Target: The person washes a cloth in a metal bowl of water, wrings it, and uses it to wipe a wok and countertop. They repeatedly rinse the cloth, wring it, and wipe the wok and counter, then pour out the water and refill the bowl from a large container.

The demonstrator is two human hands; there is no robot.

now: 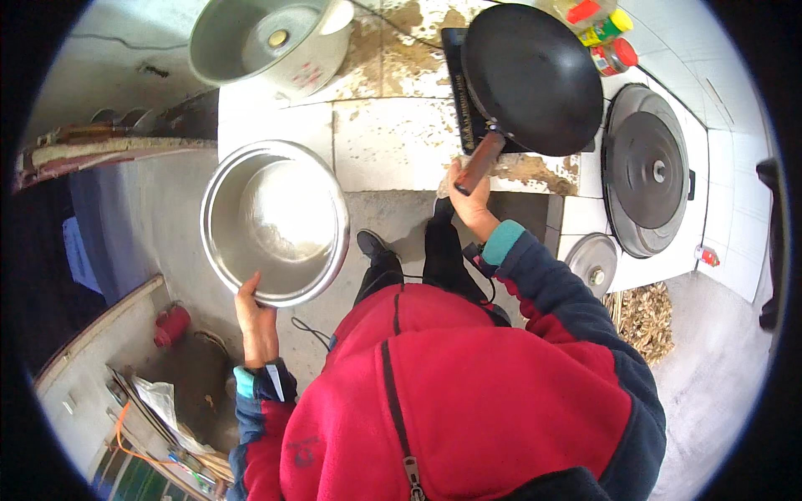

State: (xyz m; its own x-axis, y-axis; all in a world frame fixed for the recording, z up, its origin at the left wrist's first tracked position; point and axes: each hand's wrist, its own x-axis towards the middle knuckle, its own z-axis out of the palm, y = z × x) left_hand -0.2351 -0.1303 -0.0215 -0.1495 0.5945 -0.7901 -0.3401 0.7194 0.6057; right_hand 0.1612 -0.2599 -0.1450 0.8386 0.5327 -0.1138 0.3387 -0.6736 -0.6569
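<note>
My left hand (255, 325) grips the near rim of a shiny metal pot (235, 219), thumb over the rim and the other fingers hidden below. The pot's mouth faces me and its inside looks bare. My right hand (474, 203) is at the counter's front edge, partly covered by the brown handle (481, 164) of a black wok (532, 81). Something pale and rumpled, apparently a cloth (445, 186), shows at its fingers. Whether that hand also touches the handle is unclear. The wok is tilted on a black flat cooker (460, 94).
A white-tiled counter (388, 144) with brown stains runs ahead. On it are a large pale metal pot (250, 37) and several jars (614, 56). To the right are a big dark lid (651, 169) and a smaller metal lid (592, 263). A cable (310, 329) hangs beside me.
</note>
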